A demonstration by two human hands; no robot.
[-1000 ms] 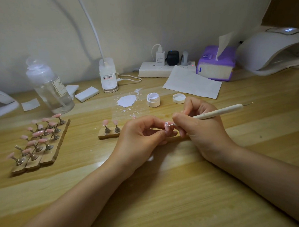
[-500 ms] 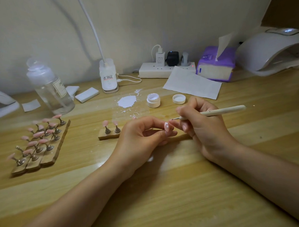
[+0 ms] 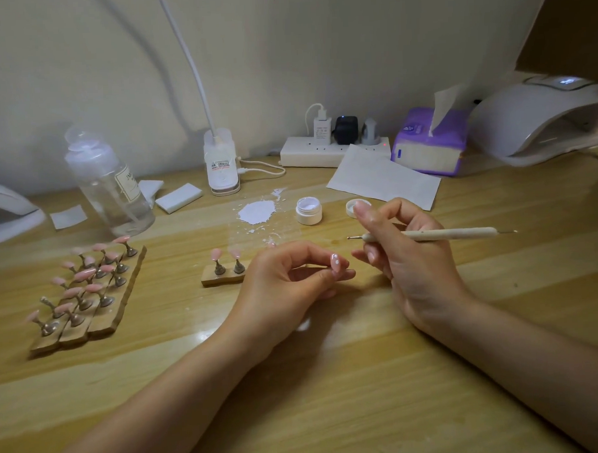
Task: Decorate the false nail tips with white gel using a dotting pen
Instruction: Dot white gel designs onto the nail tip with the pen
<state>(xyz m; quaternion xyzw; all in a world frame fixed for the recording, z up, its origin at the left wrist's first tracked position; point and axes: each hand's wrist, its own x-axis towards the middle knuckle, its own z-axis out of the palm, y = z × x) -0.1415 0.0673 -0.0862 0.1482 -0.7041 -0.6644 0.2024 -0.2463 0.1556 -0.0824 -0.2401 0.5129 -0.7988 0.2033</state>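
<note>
The left hand (image 3: 286,281) rests on the table (image 3: 332,396) with its fingers (image 3: 341,275) curled, pinching a pink nail tip (image 3: 335,263) that carries white dots; what the tip is mounted on is hidden behind the fingers. The right hand (image 3: 408,255) grips the dotting pen (image 3: 428,235) level, its small ball end pointing left and held apart from the tip, above it. Behind the hands stand the open white gel jar (image 3: 309,210) and its lid (image 3: 353,208), the lid partly covered by a right fingertip. A white smear (image 3: 257,211) lies left of the jar. A wooden holder (image 3: 222,276) with 2 pink tips is partly hidden by the left hand. Further left, 3 wooden strips (image 3: 88,304) hold more tips, too blurred to count. A nail lamp (image 3: 539,120) is cut off at the right edge.
</note>
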